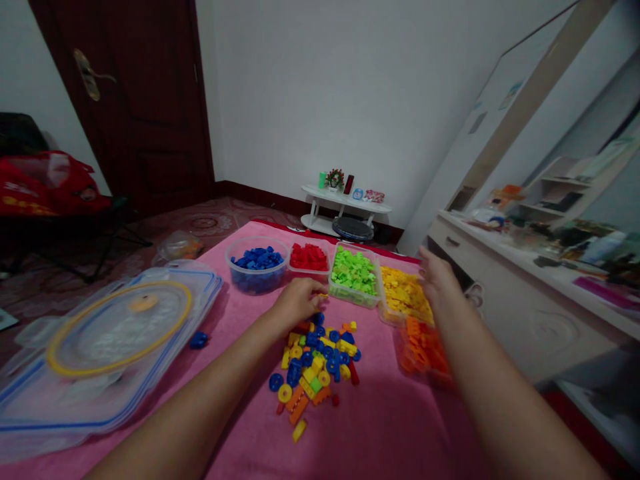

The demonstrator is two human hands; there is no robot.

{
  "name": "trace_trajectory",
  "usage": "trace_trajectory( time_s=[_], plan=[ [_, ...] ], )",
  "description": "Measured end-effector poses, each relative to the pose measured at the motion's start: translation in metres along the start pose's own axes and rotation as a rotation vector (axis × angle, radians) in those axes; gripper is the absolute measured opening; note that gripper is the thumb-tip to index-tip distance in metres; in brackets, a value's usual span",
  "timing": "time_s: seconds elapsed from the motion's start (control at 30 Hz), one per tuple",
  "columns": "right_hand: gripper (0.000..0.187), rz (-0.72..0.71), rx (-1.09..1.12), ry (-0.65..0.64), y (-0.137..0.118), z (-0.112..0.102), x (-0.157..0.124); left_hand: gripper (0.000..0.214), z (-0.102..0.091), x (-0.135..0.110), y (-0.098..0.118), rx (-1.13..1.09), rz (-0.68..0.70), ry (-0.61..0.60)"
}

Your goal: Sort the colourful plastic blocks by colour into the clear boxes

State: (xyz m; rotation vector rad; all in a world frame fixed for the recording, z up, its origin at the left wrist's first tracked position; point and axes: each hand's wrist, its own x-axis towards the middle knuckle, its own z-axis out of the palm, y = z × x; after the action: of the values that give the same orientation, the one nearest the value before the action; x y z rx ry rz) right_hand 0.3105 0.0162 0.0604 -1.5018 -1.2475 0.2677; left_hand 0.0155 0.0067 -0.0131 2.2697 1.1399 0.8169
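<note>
My left hand (299,300) is above the far end of a mixed pile of building blocks (320,360). Its fingers are pinched together, with a small yellow block (323,295) showing at the tips. The pile holds blue, yellow, orange, red and green pieces, some of them round wheels. My right hand (436,273) hovers at the right edge of the container of yellow blocks (406,293); its fingers look apart, slightly blurred, with nothing visible in them. Under my right forearm, a container of orange blocks (423,350) is partly covered.
Along the table's far side stand a round tub of blue blocks (257,263), a box of red blocks (309,258) and a box of green blocks (354,273). Stacked clear lids (125,333) lie left, near a loose blue block (199,340). A dresser (520,293) stands right.
</note>
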Motion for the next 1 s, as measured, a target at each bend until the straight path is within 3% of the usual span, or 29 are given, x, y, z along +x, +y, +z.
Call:
trace_trajectory(
  time_s=[0.13,0.23,0.33,0.47,0.57,0.77,0.9,1.0],
  plan=[
    [0.033,0.12,0.289,-0.12,-0.04,0.03,-0.048,0.025,-0.014,0.002,-0.014,0.076,-0.058,-0.007],
    [0.025,0.063,0.273,-0.373,-0.055,0.059,-0.085,0.028,-0.018,0.001,-0.021,0.146,-0.067,-0.001],
    [0.021,-0.101,0.103,-0.559,-0.045,0.09,-0.112,0.031,-0.01,-0.002,-0.022,0.17,0.009,-0.003],
    [0.05,-0.411,-0.153,-0.592,-0.015,0.12,-0.13,0.034,0.007,-0.005,-0.023,0.176,0.084,-0.112],
    [0.056,-0.466,-0.389,-0.591,-0.004,0.127,-0.135,0.037,0.012,-0.005,-0.024,0.218,0.064,-0.155],
    [0.038,-0.347,-0.624,-0.628,-0.005,0.124,-0.134,0.027,0.006,-0.004,-0.023,0.319,-0.011,-0.179],
    [0.027,-0.252,-0.534,-0.574,-0.007,0.117,-0.129,0.022,0.0,-0.003,-0.022,0.238,-0.069,-0.168],
    [0.024,-0.211,-0.305,-0.566,-0.012,0.109,-0.124,0.024,-0.005,-0.002,-0.019,0.022,-0.093,-0.104]
  ],
)
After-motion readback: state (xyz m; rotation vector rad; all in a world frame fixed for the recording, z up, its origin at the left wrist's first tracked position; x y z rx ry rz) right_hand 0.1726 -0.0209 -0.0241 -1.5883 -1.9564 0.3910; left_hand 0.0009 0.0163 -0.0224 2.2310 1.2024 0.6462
